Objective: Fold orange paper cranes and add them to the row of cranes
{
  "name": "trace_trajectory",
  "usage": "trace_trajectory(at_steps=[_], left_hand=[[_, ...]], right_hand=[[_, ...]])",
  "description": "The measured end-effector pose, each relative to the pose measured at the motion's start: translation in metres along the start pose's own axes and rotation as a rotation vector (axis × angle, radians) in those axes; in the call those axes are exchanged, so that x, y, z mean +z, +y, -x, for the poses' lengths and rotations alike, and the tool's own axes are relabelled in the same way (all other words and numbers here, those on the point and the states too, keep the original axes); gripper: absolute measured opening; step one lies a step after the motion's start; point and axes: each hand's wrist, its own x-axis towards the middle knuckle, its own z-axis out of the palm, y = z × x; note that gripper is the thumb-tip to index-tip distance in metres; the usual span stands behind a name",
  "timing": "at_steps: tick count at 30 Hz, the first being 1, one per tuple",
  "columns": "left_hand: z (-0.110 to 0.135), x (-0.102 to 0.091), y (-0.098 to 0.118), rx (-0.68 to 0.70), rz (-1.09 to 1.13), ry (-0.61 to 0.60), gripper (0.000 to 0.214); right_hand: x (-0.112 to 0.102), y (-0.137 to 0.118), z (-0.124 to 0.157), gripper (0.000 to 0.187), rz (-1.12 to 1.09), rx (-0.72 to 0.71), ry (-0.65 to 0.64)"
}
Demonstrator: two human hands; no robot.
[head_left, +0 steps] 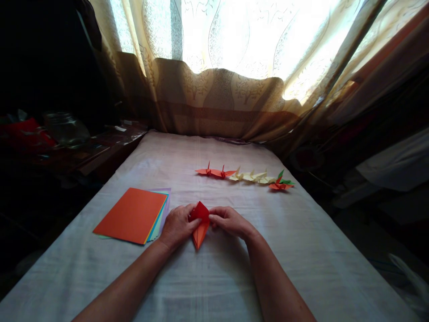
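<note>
A partly folded piece of red-orange origami paper [200,233], narrow and diamond-shaped, is between my two hands just above or on the white cloth. My left hand [179,224] grips its left side, with the thumb laid across the front. At the upper right edge, my right hand [228,220] pinches the paper between thumb and fingers. The pointed lower end faces me, and a darker red flap stands at the top. To the left of my left hand lies a stack of square coloured paper [132,215], orange on top.
Several folded paper cranes stand in a row farther back: orange cranes [216,172], pale yellow cranes [253,177], and an orange one [280,186] beside a green one. The cloth-covered table [214,286] ends at a curtain [214,94]. A glass jar [65,129] sits on a dark surface at left.
</note>
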Motion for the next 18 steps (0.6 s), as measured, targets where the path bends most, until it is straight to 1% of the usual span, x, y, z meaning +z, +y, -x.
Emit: trace_trajectory(at_steps=[2,3,6,8,10,12,14,16,18], left_hand=[[-0.002,-0.001,0.001,0.010,0.038,-0.026,0.015],[-0.004,-0.002,0.001,0.014,0.072,-0.042,0.015],[-0.009,-0.002,0.000,-0.005,0.197,-0.096,0.020],[-0.012,-0.001,0.000,-0.031,0.244,-0.112,0.022],[-0.015,0.000,0.001,-0.036,0.248,-0.109,0.021],[-0.016,0.001,0.002,-0.029,0.232,-0.112,0.020],[-0.016,0.001,0.003,-0.013,0.215,-0.104,0.019],[-0.016,0.002,0.003,0.005,0.202,-0.075,0.017],[-0.015,0.003,0.003,0.024,0.185,-0.038,0.014]], right_hand=[[-0.001,-0.002,0.001,0.040,0.013,0.025,0.006],[-0.001,-0.003,0.001,0.042,0.017,0.033,0.008],[-0.001,-0.003,0.000,0.045,0.020,0.039,-0.005],[0.001,-0.004,-0.001,0.039,0.068,0.040,0.015],[0.007,-0.008,0.000,0.028,0.223,0.059,0.111],[0.014,-0.014,0.000,0.018,0.487,0.110,0.285],[0.022,-0.021,0.000,0.019,0.708,0.156,0.434],[0.028,-0.026,-0.001,0.018,0.860,0.185,0.481],[0.033,-0.028,-0.002,0.018,0.946,0.200,0.498]])
